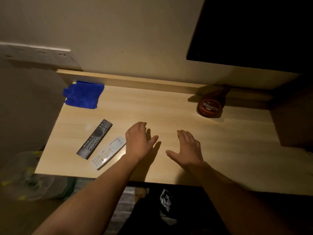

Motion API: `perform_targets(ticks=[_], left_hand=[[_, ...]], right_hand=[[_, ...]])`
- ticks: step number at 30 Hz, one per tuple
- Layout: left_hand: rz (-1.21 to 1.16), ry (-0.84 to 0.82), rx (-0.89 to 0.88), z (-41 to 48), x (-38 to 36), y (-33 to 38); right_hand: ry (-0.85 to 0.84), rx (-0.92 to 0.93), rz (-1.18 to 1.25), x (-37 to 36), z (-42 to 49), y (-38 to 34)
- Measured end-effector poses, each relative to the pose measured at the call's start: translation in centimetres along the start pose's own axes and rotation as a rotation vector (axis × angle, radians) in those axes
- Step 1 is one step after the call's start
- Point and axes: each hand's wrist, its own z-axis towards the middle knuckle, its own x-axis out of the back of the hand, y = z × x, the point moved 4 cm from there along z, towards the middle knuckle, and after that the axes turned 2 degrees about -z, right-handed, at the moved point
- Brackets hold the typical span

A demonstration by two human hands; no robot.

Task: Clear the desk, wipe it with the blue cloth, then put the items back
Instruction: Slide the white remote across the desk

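Note:
A light wooden desk (177,116) stands against the wall. The blue cloth (83,94) lies folded at its back left corner. A black remote (94,139) and a white remote (108,152) lie side by side near the front left. A brown Hershey's syrup bottle (211,105) stands at the back right. My left hand (139,141) hovers over the desk's middle, just right of the white remote, fingers apart and holding nothing. My right hand (188,148) hovers beside it, also open with nothing in it.
A dark screen (254,31) hangs on the wall above the desk's right side. White wall sockets (42,55) sit at the left. A clear plastic bag (30,175) lies on the floor left of the desk. A dark chair or clothing (160,209) is below the front edge.

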Motion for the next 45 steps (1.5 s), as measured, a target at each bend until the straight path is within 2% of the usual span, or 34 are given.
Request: perform_targets(ticks=[6,14,32,40,45], left_hand=[[0.068,0.058,0.228,-5.5,2.4,-7.0],[0.131,0.052,0.389,-8.6,3.3,-12.1],[0.244,0.007,0.398,-7.3,3.4,-14.2],[0.207,-0.064,0.443,-7.0,2.7,-13.2],[0.067,-0.072,0.414,-6.2,0.9,-9.3]], right_hand=[[-0.082,0.11,-0.087,-3.8,-1.7,-2.5],[-0.101,0.14,-0.136,-6.8,-1.9,-1.6],[-0.046,0.158,-0.109,-7.4,-1.5,-1.1],[-0.074,0.182,-0.057,-7.2,-1.4,-0.9],[-0.044,0.189,0.077,-5.6,-2.2,1.5]])
